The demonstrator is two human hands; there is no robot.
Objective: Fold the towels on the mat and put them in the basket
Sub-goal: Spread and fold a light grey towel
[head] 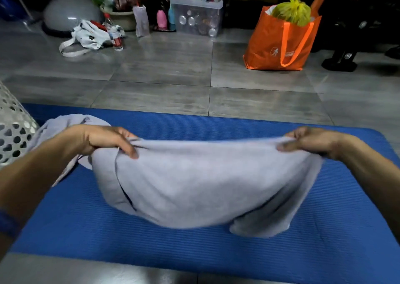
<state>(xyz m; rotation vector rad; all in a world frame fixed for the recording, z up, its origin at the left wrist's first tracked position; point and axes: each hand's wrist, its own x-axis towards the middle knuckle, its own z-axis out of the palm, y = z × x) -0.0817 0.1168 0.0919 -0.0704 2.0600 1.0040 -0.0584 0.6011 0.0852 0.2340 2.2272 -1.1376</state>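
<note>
Mat: we see a blue foam mat (86, 229) with fine ribbing running across it, lying flat on the floor nearest us
Towel in hand: a pale grey terry towel (194, 186), soft and slightly blurred, hangs doubled over the middle of the mat, its lower edge sagging onto the foam
Left hand: our left hand (106, 139) pinches the towel's upper left corner, fingers curled over the edge and thumb pressed on the near face
Right hand: our right hand (311, 141) grips the upper right corner the same way, fingers curled round the bunched cloth
Second towel: another grey towel (65, 121) lies crumpled on the mat's far left, partly hidden by our left forearm
Basket: a white basket (13, 128) with round holes stands at the left edge, touching the mat
Floor: glossy grey streaked tiles (162, 78) stretch beyond the mat
Orange bag: a shiny orange tote (268, 43) with a white logo, its lettering too small to read, holds a knotted yellow-green plastic bag (292, 11)
Far clutter: a clear lidded storage box (198, 17), a water bottle (113, 33) with a red label, a white cloth bag (88, 36) and a grey dome (69, 11)
</note>
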